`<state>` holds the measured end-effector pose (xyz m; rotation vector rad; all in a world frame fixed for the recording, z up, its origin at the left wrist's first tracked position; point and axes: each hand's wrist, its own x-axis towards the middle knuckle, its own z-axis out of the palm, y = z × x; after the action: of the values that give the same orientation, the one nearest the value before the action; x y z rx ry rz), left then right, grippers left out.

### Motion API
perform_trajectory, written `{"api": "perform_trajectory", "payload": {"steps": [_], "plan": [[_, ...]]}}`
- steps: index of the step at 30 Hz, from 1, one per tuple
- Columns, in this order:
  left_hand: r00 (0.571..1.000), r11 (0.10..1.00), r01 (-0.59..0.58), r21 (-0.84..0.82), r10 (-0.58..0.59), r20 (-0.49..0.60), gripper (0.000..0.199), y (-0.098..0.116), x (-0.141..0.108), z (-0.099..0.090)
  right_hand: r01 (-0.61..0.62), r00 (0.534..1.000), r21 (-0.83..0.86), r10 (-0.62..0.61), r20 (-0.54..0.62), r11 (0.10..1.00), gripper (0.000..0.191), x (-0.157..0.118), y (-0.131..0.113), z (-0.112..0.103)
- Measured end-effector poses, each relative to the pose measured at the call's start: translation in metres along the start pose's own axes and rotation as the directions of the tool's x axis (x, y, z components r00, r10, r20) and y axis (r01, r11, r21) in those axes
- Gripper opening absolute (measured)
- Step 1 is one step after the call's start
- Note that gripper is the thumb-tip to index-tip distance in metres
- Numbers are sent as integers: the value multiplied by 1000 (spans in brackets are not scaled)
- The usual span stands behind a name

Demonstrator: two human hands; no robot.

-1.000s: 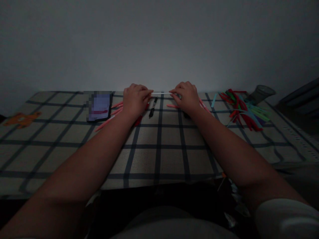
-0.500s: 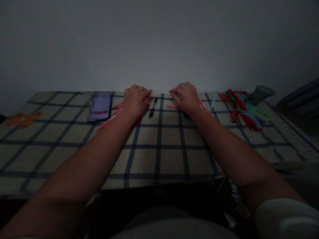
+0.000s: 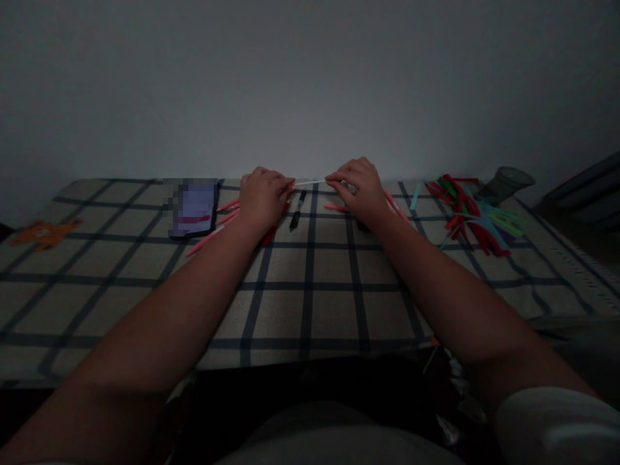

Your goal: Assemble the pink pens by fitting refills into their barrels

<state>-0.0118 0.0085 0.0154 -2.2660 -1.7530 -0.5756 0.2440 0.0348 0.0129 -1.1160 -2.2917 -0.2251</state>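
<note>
In the head view, the white stick (image 3: pixel 310 183) spans the gap between both hands at the far side of the worktop (image 3: pixel 285 310), tilted slightly, left end lower. Left hand (image 3: pixel 264 196): grip closed, fingertips pinching one end. Right hand (image 3: pixel 361 187): grip likewise closed at the opposite end. Whether the stick clears the cloth cannot be determined. For good control, apply light, equal pressure at both ends and align the wrists; uneven force could bend a stick this thin. Avoid the black pen (image 3: pixel 298 211) between the hands and the pink sticks (image 3: pixel 207 240) beside the left forearm.
</note>
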Motion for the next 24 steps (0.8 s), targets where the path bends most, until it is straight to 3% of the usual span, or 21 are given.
{"api": "perform_trajectory", "payload": {"steps": [8,24], "plan": [[989,992,-103,-73,95,-113,34,-7,4,16,128,977,132,-102,-189,983,33,1,17,23],[947,948,-301,-104,284,-146,32,-5,1,21,165,986,88,-165,-14,982,33,-2,1,21]]}}
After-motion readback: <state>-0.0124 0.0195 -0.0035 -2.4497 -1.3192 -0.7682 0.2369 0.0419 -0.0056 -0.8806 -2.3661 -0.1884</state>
